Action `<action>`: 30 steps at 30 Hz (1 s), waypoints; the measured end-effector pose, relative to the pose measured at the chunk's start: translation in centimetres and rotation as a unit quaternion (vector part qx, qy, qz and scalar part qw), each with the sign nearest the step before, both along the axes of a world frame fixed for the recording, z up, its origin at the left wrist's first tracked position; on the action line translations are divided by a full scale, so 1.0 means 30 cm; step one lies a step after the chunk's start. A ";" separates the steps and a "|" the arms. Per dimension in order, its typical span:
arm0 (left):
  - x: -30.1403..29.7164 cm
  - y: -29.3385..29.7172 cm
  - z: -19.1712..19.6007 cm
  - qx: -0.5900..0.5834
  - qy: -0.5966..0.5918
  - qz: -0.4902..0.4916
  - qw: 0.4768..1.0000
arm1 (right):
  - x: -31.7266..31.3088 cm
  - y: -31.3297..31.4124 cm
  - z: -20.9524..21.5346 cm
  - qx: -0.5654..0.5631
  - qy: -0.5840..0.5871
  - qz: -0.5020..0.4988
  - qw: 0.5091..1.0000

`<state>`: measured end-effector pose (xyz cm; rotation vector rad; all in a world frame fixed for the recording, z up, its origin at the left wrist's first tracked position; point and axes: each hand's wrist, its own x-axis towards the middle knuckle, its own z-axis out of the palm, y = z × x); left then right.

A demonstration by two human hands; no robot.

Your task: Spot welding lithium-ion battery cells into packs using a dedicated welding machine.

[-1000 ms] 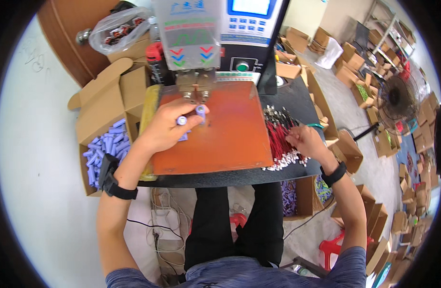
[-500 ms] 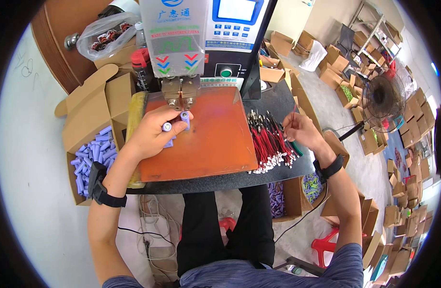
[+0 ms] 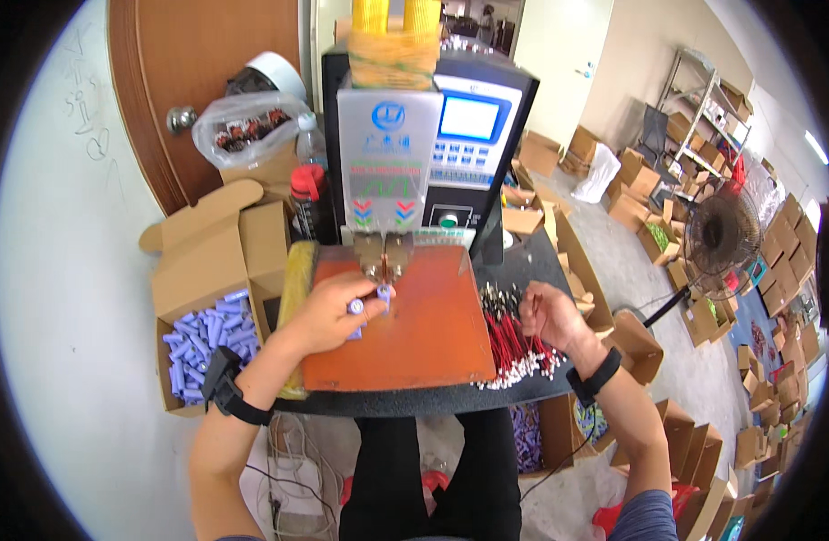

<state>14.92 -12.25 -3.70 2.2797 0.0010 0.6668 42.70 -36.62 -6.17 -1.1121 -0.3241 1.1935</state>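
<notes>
My left hand (image 3: 335,312) is closed around purple cylindrical battery cells on the orange mat. One battery cell (image 3: 384,294) stands close under the metal electrode heads (image 3: 384,257) of a spot welder; whether they touch is not clear. Another cell (image 3: 355,308) shows its end between my fingers, and part of one more peeks out below the hand. Over the right side of the table, my right hand (image 3: 551,317) has its fingers curled together beside a bundle of red and black wires (image 3: 512,338) with white connectors. Anything in that pinch is too small to make out.
The spot welder (image 3: 473,171) rises behind the orange mat (image 3: 414,356). Left of it stand a bottle with a red cap (image 3: 308,185) and an open carton (image 3: 202,261) full of purple cells. A yellow strip (image 3: 299,270) edges the mat. A fan (image 3: 721,239) stands at right.
The view has tilted up, so the table sits lower in the picture and more of the welder shows. My left hand stays by the electrodes; my right hand's fingers have curled differently beside the wires.
</notes>
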 end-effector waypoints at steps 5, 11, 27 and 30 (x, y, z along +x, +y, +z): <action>0.004 -0.008 0.008 0.011 0.005 0.004 1.000 | -0.021 0.003 0.039 -0.030 -0.183 -0.010 0.983; -0.007 -0.003 0.013 0.036 0.034 0.022 0.999 | -0.105 0.065 0.154 -0.017 -0.369 0.003 0.929; -0.005 -0.013 0.010 0.024 0.029 0.021 0.999 | -0.317 0.355 0.184 -0.009 -0.617 0.039 0.786; -0.015 -0.022 0.026 -0.002 0.053 0.029 0.998 | -0.370 0.390 0.176 -0.018 -0.685 0.020 0.728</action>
